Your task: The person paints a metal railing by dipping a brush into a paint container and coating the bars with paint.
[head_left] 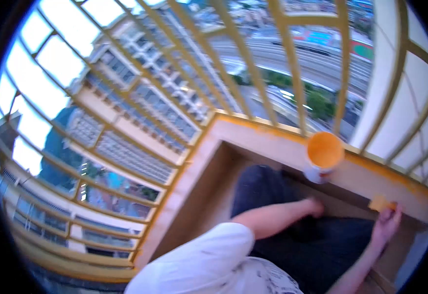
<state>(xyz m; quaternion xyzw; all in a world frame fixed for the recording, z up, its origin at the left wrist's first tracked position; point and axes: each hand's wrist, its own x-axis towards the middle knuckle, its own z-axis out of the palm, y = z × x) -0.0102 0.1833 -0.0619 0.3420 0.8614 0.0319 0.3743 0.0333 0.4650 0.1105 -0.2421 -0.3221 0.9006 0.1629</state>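
My right hand, at the lower right, grips a small flat yellow-orange piece between thumb and fingers. Blur hides whether it is a sponge or a scraper. It is held close to the pale ledge that runs below the railing. A white tub stands on that ledge, its inside coated or filled with orange. My left hand is by my dark-trousered legs, below the tub and apart from it. Its fingers are blurred and partly hidden.
Yellow metal bars enclose the corner on two sides, with roads and buildings far below. Orange smears mark the ledge along the foot of the bars. A white wall rises outside the bars at right.
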